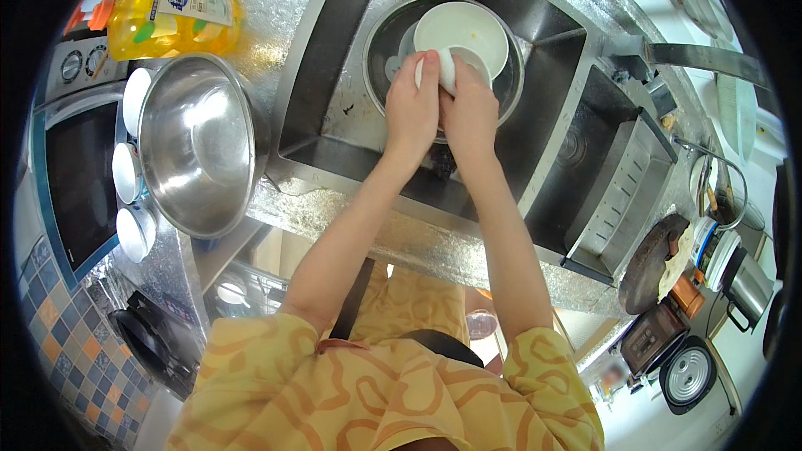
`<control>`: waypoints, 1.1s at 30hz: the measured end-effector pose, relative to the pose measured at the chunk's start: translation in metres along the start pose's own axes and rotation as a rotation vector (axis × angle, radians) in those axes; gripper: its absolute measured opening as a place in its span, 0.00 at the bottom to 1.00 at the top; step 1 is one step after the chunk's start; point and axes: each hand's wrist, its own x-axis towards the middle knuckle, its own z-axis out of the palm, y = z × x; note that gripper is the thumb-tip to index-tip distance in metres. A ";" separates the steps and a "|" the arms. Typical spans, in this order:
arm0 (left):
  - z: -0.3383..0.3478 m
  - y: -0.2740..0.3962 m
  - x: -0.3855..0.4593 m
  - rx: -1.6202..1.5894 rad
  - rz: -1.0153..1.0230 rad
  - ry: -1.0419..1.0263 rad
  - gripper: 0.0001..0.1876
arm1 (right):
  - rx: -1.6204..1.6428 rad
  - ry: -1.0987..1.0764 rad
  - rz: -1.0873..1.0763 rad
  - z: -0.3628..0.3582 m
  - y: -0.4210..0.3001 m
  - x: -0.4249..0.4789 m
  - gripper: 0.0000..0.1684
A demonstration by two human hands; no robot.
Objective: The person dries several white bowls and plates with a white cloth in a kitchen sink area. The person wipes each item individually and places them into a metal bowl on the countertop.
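Over the sink, my left hand [411, 113] and my right hand [468, 109] come together around a white textured cloth or sponge [447, 72]. My fingers cover most of it, so its full shape is hidden. Just behind it lies a small white bowl [473, 61], partly hidden by my right hand. A larger white bowl [462, 31] with a small yellow speck inside sits farther back. Both bowls are in a round metal basin [373, 44], which stands in the large compartment of the stainless-steel sink [351, 88].
Left of the sink, a big stainless-steel bowl [197, 144] stands tilted beside several white cups or bowls [128, 172]. Behind it is a bottle of yellow dish soap [172, 19]. To the right are a tap [705, 62], a metal drainer [617, 188] and a round chopping board [651, 266].
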 end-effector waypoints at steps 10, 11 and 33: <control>-0.010 0.013 -0.002 0.151 0.041 -0.038 0.29 | -0.297 -0.174 -0.133 -0.021 0.010 0.012 0.14; -0.008 0.016 -0.002 0.163 0.062 -0.026 0.29 | -0.247 -0.144 -0.130 -0.022 0.006 0.012 0.16; -0.033 -0.019 0.009 0.044 -0.095 -0.059 0.31 | -0.228 -0.130 0.012 -0.063 0.011 -0.009 0.14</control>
